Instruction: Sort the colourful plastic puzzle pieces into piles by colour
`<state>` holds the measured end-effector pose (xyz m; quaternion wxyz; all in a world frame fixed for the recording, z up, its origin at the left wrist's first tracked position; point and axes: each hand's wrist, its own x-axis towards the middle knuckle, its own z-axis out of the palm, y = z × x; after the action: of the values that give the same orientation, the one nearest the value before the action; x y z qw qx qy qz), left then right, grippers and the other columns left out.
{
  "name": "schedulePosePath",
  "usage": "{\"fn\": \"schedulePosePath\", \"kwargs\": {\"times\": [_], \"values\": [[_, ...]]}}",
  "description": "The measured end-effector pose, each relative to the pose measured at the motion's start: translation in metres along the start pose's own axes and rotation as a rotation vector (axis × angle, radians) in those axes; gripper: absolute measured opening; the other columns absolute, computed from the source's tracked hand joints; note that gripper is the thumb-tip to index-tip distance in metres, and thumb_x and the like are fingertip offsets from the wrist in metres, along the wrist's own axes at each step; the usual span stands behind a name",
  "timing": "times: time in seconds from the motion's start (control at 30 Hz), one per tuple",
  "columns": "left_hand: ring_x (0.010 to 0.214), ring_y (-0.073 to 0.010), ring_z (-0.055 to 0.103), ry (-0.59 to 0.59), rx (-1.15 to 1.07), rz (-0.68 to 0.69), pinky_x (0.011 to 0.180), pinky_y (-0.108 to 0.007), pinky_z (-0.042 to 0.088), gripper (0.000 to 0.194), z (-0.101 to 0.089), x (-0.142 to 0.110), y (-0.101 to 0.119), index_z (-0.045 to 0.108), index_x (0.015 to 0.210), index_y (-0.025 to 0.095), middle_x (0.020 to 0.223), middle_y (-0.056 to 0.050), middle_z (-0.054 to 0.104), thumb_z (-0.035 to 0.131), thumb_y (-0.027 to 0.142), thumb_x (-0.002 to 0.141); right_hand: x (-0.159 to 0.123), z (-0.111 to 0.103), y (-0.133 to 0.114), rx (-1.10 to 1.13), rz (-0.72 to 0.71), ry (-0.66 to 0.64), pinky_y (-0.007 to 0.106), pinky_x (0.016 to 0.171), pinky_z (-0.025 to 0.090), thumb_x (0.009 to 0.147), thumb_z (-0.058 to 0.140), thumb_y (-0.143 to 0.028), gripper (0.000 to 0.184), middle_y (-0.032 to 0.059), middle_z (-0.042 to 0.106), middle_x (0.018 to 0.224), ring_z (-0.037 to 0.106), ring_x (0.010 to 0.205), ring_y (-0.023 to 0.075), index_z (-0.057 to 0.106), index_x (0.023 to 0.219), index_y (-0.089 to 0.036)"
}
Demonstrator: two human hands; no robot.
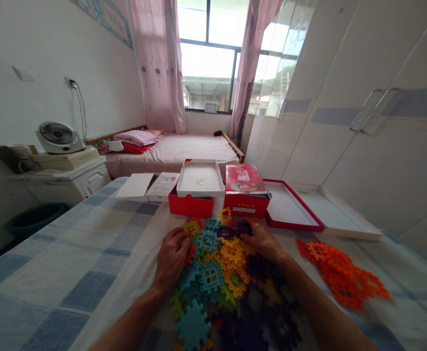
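A heap of interlocking plastic building tiles [216,273] in blue, yellow, green and purple lies on the checked bedspread [70,263] in front of me. My left hand [172,256] rests on the left side of the heap, fingers curled against the tiles near a green and red piece [192,226]. My right hand [260,239] presses on the far right of the heap, fingers bent over purple tiles [235,228]. A separate pile of orange tiles [341,273] lies to the right, apart from both hands.
Beyond the heap stand red boxes [191,204], a white tray lid [200,178], a red printed box [244,190] and a flat open box [308,207]. A fan [58,137] sits on a cabinet at left. White wardrobe doors [374,136] fill the right.
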<state>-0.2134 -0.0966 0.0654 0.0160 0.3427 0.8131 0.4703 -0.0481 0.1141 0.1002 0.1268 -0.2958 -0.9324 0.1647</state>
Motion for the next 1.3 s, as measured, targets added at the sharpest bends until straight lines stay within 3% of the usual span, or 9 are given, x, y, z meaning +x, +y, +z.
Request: {"fn": "schedulePosePath", "kwargs": {"times": [0.1,0.23,0.3,0.43,0.67,0.93,1.07,1.2,1.3], "values": [[0.110,-0.0238,0.049,0.005,0.000,-0.002,0.101,-0.039,0.036,0.037,0.001,0.000,0.000,0.068,0.093,0.015,0.116,-0.010,0.055,0.043,0.038,0.078,-0.004,-0.013,0.009,-0.023,0.016,-0.037,0.030,0.092,0.038,0.080,0.049,-0.025,0.041,0.0126,0.059,0.118,0.053,0.110,0.0224,0.056,0.118,-0.013],[0.110,-0.0232,0.049,0.008,0.001,-0.005,0.102,-0.039,0.035,0.036,0.001,-0.002,-0.001,0.068,0.093,0.016,0.116,-0.009,0.054,0.042,0.037,0.079,-0.009,-0.033,0.021,-0.064,0.040,-0.156,0.029,0.074,0.044,0.081,0.046,-0.027,0.028,0.0103,0.068,0.090,0.062,0.085,0.0218,0.068,0.092,-0.014],[0.110,-0.0234,0.049,0.002,0.000,-0.004,0.102,-0.039,0.035,0.036,0.001,-0.002,-0.001,0.068,0.092,0.016,0.117,-0.010,0.054,0.042,0.037,0.079,-0.009,-0.036,0.020,-0.097,0.065,-0.154,0.030,0.072,0.044,0.080,0.048,-0.033,0.029,0.0112,0.068,0.092,0.062,0.085,0.0235,0.068,0.091,-0.015],[0.111,-0.0237,0.049,0.001,0.000,0.003,0.101,-0.040,0.036,0.035,0.000,-0.002,0.000,0.067,0.093,0.016,0.117,-0.010,0.055,0.042,0.037,0.079,0.000,-0.026,0.001,-0.159,0.081,-0.028,0.033,0.089,0.039,0.083,0.049,-0.033,0.037,0.0145,0.062,0.115,0.055,0.107,0.0255,0.061,0.113,-0.015],[0.114,-0.0241,0.049,0.023,0.021,-0.007,0.103,-0.040,0.036,0.034,0.000,-0.002,0.002,0.065,0.098,0.015,0.120,-0.010,0.055,0.043,0.034,0.080,0.020,0.004,-0.016,-0.096,-0.014,-0.057,0.031,0.087,0.041,0.078,0.056,-0.025,0.033,0.0098,0.061,0.116,0.054,0.107,0.0240,0.061,0.111,-0.019],[0.134,-0.0279,0.029,0.004,0.171,-0.034,0.110,-0.042,0.027,0.050,0.008,-0.005,0.002,0.047,0.127,0.009,0.131,-0.013,0.050,0.044,0.028,0.080,0.014,-0.019,-0.006,-0.015,0.005,-0.011,0.025,0.074,0.043,0.082,0.047,-0.025,0.021,0.0076,0.066,0.093,0.060,0.083,0.0175,0.062,0.094,-0.016],[0.135,-0.0308,0.024,-0.072,0.256,0.007,0.110,-0.044,0.024,0.050,0.007,-0.007,0.003,0.047,0.128,0.007,0.135,-0.013,0.047,0.040,0.030,0.084,0.015,-0.026,-0.034,0.015,-0.085,0.112,0.026,0.077,0.040,0.084,0.039,-0.023,0.021,0.0077,0.063,0.092,0.057,0.086,0.0172,0.058,0.090,-0.017],[0.133,-0.0300,0.028,-0.089,0.321,0.082,0.110,-0.044,0.022,0.042,0.006,-0.007,0.003,0.055,0.121,0.015,0.132,-0.009,0.051,0.038,0.032,0.087,0.027,-0.010,-0.078,0.070,-0.256,-0.002,0.023,0.070,0.040,0.081,0.039,-0.014,0.024,0.0035,0.066,0.085,0.059,0.077,0.0147,0.058,0.095,-0.019],[0.125,-0.0265,0.038,-0.058,0.327,0.106,0.108,-0.041,0.026,0.037,0.006,-0.007,0.004,0.060,0.112,0.016,0.122,-0.010,0.055,0.040,0.032,0.086,0.042,0.009,-0.102,-0.004,-0.332,-0.057,0.023,0.076,0.040,0.077,0.041,-0.008,0.031,0.0048,0.067,0.095,0.059,0.088,0.0157,0.062,0.096,-0.019]]}}
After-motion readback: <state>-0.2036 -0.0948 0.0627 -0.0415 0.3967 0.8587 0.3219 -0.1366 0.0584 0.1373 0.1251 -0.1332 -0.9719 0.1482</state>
